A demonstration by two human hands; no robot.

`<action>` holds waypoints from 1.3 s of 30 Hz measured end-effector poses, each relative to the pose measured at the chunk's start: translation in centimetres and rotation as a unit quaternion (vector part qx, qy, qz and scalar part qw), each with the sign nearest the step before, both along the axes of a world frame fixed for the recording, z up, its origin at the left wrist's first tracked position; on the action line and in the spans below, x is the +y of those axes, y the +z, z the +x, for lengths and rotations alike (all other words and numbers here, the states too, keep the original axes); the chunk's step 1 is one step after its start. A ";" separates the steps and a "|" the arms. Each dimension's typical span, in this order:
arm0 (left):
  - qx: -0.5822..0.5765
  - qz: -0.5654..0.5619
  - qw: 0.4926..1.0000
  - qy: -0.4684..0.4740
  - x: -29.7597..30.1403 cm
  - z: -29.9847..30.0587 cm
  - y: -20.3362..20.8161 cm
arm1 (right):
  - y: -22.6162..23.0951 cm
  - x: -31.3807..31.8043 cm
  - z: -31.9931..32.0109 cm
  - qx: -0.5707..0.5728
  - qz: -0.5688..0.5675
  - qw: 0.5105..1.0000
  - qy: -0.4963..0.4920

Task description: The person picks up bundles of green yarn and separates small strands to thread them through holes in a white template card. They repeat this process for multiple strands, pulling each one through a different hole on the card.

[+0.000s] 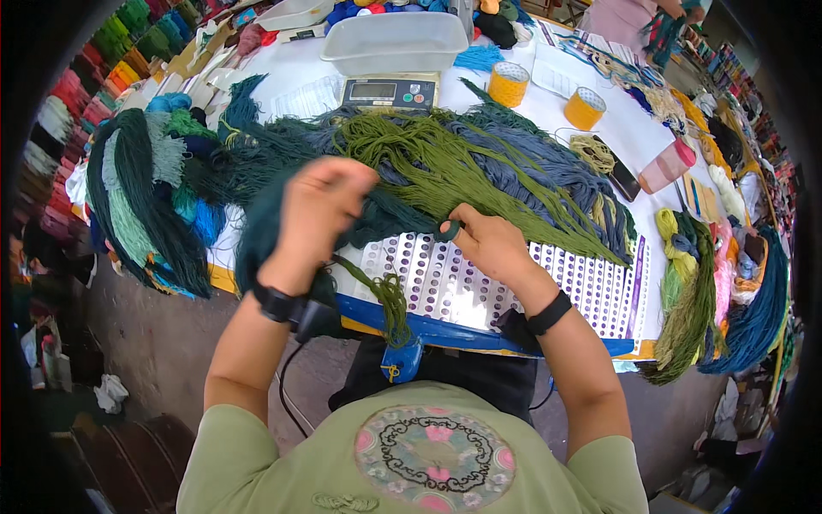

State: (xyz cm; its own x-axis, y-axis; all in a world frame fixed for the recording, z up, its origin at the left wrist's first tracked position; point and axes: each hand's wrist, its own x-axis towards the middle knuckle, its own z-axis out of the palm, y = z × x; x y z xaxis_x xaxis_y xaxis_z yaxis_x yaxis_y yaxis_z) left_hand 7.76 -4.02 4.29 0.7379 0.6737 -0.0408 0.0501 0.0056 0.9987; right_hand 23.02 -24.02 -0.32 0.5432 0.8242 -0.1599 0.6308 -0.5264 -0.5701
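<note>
Dark teal yarn [396,219] stretches between my two hands over the near part of the table. My right hand [492,244] pinches the gathered end of this yarn between thumb and fingers. Motion blurs my left hand [321,210], raised beside the yarn with its fingers curled; whether it grips any strands is unclear. Loose teal strands hang behind its wrist. Just beyond both hands lies a spread skein of olive green yarn [419,154] over blue-grey yarn [522,184]. A short olive bundle [390,308] droops over the table's blue front edge.
A white board with rows of round coloured dots [437,278] lies under the yarn. Farther back stand a digital scale [390,94], a clear plastic tub [394,43] and a yellow roll [509,84]. A phone [623,176] and more skeins [685,291] lie right; dark skeins [141,197] hang left.
</note>
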 end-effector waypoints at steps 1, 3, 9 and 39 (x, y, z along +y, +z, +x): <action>-0.003 0.051 0.996 -0.078 -1.8 0.6 -0.8 | 0.3 0.1 -0.1 -0.012 0.011 1.000 0.006; 0.036 0.180 0.968 -0.170 -3.2 2.0 -3.3 | 0.1 0.3 -0.3 -0.022 0.027 0.999 0.011; 0.192 0.372 0.862 -0.285 -2.1 4.7 -5.4 | -0.9 0.3 0.2 -0.033 0.070 0.997 0.019; 0.189 0.517 0.816 -0.178 1.5 3.0 -4.6 | -2.8 1.7 0.9 -0.075 0.058 0.996 -0.001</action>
State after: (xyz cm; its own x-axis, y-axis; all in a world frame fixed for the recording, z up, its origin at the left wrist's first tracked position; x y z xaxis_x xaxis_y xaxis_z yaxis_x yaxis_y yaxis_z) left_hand 10.77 -2.56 -0.30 0.9608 0.2373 0.1434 0.1696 -0.9122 0.3730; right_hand 23.89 -22.33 -3.11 0.5546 0.8319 0.0195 0.7126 -0.4628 -0.5273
